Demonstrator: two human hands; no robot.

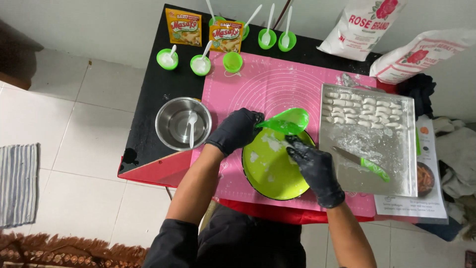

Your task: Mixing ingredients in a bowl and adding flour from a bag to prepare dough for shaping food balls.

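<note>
Both hands are gloved in black and working over the lime-green plate [270, 173], which sits at the near edge of the pink mat [267, 84], closest to me. Left hand [235, 130] is clenched around the handle end of a green scraper [287, 120], holding it tilted just above the plate's far rim. Right hand [312, 166] isn't gripping anything: fingers are loosely bent, and the fingertips [293, 144] press onto the plate's right side where the white floury smears are, right under the scraper blade.

Just right of the plate there's a metal tray [367, 164] with rows of small white dough pieces [359, 110] along its far edge, and a green-handled knife [362, 161] lying across its floured middle. Left of the mat, on the black table [158, 89], sits a steel bowl [182, 123] with a white spoon in it. Little green cups [200, 64] with spoons line the far edge, two yellow seasoning packets [184, 27] standing among them and two white flour bags [362, 25] at the far right corner.
</note>
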